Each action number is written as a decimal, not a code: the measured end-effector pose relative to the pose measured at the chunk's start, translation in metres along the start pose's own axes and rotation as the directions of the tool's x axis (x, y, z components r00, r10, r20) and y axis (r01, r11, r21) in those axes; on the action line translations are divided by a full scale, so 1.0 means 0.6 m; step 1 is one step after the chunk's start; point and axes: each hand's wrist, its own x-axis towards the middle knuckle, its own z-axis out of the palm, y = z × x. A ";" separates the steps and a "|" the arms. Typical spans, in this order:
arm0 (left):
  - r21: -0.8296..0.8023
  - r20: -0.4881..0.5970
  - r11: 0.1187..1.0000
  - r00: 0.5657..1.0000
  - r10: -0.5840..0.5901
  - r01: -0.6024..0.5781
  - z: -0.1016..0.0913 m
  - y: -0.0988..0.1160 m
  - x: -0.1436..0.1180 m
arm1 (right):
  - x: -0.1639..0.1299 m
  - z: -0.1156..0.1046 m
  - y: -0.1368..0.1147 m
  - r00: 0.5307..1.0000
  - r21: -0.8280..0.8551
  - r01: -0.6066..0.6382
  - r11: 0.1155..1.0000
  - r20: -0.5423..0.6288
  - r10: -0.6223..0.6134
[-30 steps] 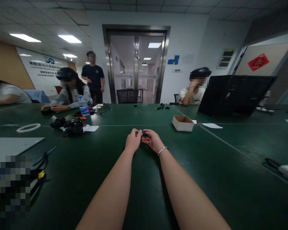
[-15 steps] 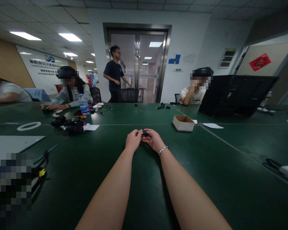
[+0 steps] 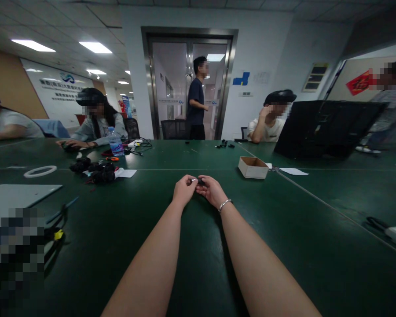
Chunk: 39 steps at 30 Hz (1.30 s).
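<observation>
Holding: I have a small black part (image 3: 200, 181) pinched between both hands, out in front of me above the dark green table (image 3: 284, 229).
Left hand (image 3: 184, 189): I see it curled, fingertips closed on the near-left end of the part, where a pale bit shows; too small to tell what it is.
Right hand (image 3: 210, 190): fingers closed on the other end of the part, a silver bangle (image 3: 224, 204) on the wrist; the two hands touch at the fingertips.
Right of hands: an open brown cardboard box (image 3: 253, 167) sits on the table, apart from my hands, with a white sheet of paper (image 3: 293, 171) beyond it.
Left of hands: I make out a heap of black gear (image 3: 94, 171), a white ring (image 3: 40, 171) and a clear plastic water bottle (image 3: 115, 143).
Far side: a big black open case (image 3: 326, 128) stands on the right; seated people work along the table, and one person stands at the glass double door (image 3: 188, 83).
</observation>
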 end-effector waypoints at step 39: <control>0.144 0.031 0.988 0.997 -0.066 0.061 -0.002 0.003 -0.003 | -0.005 0.006 -0.005 1.000 -0.005 -0.025 1.000 -0.012 0.025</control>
